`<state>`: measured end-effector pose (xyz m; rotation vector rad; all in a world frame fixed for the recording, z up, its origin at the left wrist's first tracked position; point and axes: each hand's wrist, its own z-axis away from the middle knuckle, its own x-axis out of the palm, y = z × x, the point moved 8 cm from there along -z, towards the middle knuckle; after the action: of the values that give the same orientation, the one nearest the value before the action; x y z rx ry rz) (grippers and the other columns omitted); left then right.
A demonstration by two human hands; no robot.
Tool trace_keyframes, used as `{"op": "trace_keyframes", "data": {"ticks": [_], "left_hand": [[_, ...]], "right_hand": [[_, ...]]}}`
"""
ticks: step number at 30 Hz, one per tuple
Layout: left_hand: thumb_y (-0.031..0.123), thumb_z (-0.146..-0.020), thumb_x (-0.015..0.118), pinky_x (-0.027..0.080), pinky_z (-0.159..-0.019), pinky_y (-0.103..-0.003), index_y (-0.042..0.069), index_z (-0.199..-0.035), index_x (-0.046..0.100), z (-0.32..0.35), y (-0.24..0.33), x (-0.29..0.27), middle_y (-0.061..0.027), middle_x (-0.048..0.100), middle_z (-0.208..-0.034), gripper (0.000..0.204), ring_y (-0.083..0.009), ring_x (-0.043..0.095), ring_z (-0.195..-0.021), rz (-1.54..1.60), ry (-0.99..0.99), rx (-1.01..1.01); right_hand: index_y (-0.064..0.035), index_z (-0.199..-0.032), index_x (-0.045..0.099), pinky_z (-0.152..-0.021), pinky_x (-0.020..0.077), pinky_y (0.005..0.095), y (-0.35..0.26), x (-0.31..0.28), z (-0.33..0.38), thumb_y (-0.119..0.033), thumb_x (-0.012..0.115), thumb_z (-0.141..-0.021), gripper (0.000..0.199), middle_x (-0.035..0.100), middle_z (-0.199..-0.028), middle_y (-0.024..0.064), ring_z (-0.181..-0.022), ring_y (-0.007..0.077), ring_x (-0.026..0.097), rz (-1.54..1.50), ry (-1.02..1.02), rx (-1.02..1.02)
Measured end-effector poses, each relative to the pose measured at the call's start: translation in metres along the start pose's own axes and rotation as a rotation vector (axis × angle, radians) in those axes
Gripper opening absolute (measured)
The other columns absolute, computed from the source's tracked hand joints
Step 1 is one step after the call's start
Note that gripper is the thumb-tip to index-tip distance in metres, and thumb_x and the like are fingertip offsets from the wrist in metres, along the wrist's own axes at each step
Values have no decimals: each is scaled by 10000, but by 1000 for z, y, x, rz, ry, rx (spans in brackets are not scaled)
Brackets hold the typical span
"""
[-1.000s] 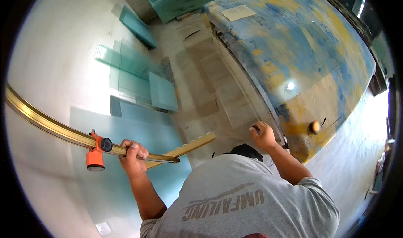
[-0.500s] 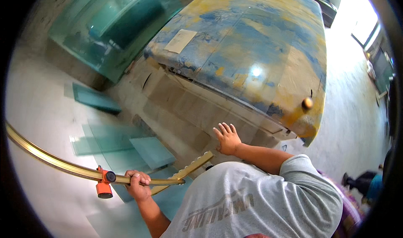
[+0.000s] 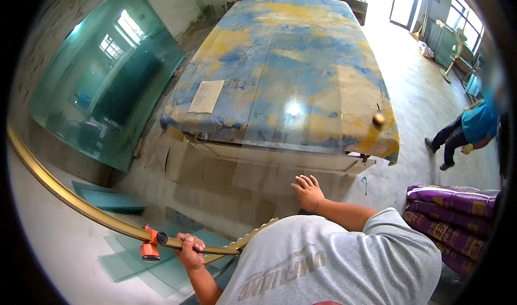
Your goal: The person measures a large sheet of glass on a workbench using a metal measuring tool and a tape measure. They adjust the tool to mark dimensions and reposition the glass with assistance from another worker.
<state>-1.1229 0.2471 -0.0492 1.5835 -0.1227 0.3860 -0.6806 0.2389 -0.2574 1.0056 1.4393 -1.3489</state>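
My left hand is closed around a long gold-coloured glass-cutting T-ruler near its toothed crosspiece. The bar runs out to the left, and an orange sliding head sits on it just beyond my fist. My right hand hangs empty with fingers spread, short of the table's near edge. Ahead stands a big table under a blue and yellow cloth. On it lies a clear glass pane, which seems to overhang the near edge.
Large glass sheets lean at the left wall. Smaller glass pieces lie on the floor below them. A paper and a round gold-brown object appear over the cloth. Purple sacks are stacked right; a person in blue walks there.
My view has risen and turned, so the table now shows nearly straight ahead. The person and the sacks have come more fully into view. My left grip and my spread right hand stay the same.
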Motion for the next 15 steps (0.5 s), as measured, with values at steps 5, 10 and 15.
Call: {"op": "trace_keyframes", "data": {"ticks": [5,10,15], "left_hand": [[61,-847,603,444,-464,-318,108,-769,439,-56,-26,10,-19,449,-575,188,-139,447,-448,15,-25,-30],[65,-850,604,443,-472,-318,109,-752,435,-100,-38,38,-18,443,-570,201,-137,449,-454,21,-48,-49],[71,-861,600,438,-476,-317,109,-746,435,-144,-44,76,-16,438,-571,205,-133,446,-464,22,-74,-51]], "right_hand": [[-185,-1465,527,-1254,99,614,-2,-6,-20,-307,731,-853,656,350,-1626,125,-1552,318,220,-3,-73,-8],[-183,-1482,517,-1255,29,646,29,-2,-48,-313,701,-899,625,317,-1650,111,-1574,316,156,-56,-143,6],[-169,-1459,546,-1260,55,629,96,-40,-123,-262,692,-877,607,334,-1647,114,-1563,326,185,-69,-126,142]]}}
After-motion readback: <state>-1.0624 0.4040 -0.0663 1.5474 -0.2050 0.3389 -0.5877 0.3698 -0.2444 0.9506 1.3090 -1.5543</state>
